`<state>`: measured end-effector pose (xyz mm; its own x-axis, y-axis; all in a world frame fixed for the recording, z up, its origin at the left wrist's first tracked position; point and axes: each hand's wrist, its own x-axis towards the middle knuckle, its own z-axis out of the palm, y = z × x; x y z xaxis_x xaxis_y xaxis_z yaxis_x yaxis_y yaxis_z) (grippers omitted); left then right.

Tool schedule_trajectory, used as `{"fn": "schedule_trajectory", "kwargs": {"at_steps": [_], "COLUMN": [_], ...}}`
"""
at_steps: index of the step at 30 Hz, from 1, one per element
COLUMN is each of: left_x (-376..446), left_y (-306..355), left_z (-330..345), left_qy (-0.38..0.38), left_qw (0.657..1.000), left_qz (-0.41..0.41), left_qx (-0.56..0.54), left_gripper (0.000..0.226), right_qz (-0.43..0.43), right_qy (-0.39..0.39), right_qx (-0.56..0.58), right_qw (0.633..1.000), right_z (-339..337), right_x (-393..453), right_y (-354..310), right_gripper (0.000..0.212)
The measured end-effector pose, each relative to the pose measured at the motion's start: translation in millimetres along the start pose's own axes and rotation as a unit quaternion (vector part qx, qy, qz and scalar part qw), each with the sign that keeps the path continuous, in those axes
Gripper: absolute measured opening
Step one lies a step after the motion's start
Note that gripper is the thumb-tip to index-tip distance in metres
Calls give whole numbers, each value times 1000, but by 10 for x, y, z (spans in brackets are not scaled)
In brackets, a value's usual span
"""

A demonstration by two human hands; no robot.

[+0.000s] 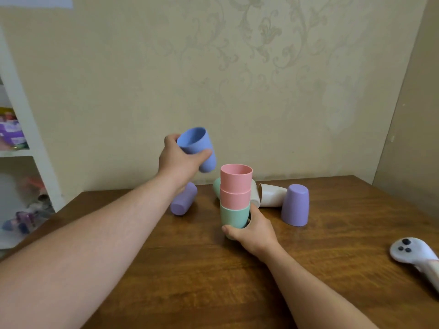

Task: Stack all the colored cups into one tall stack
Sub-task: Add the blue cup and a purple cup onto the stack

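Note:
A stack of three cups stands on the wooden table (190, 269): a green cup (231, 216) at the bottom with two pink cups (236, 178) nested in it. My right hand (253, 230) grips the green cup's base. My left hand (179, 160) holds a blue cup (198, 148) tilted in the air, up and left of the stack. A purple cup (183, 201) lies on its side under my left wrist. Another purple cup (295, 205) stands upside down to the right. White cups (270, 194) lie behind the stack, and another green cup (216, 186) peeks out there.
A white controller (413, 254) lies at the table's right edge. A white shelf unit (21, 138) with toys stands at the left. A patterned wall runs close behind the table.

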<state>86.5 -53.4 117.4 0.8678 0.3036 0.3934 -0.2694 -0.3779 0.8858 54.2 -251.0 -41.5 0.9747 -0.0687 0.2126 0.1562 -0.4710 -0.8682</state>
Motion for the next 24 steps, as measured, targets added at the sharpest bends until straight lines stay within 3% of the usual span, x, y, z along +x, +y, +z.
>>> {"fn": "schedule_trajectory", "kwargs": {"at_steps": [4, 8, 12, 24], "left_x": [-21, -171, -289, -386], "left_y": [420, 451, 191, -9], "left_z": [95, 284, 369, 399], "left_qy": [-35, -113, -165, -219], "left_qw": [992, 988, 983, 974], "left_qz": [61, 89, 79, 25], "left_qx": [-104, -54, 6, -47], "left_gripper": [80, 94, 102, 97], "right_qz": [-5, -5, -6, -7], "right_qy": [-2, -9, -8, -3], "right_qx": [-1, 4, 5, 14], "right_qw": [1000, 1000, 1000, 1000], "right_z": [-27, -44, -38, -8], "right_x": [-19, -24, -11, 27], "right_y": [-26, -23, -10, 39], "right_gripper": [85, 90, 88, 80]}}
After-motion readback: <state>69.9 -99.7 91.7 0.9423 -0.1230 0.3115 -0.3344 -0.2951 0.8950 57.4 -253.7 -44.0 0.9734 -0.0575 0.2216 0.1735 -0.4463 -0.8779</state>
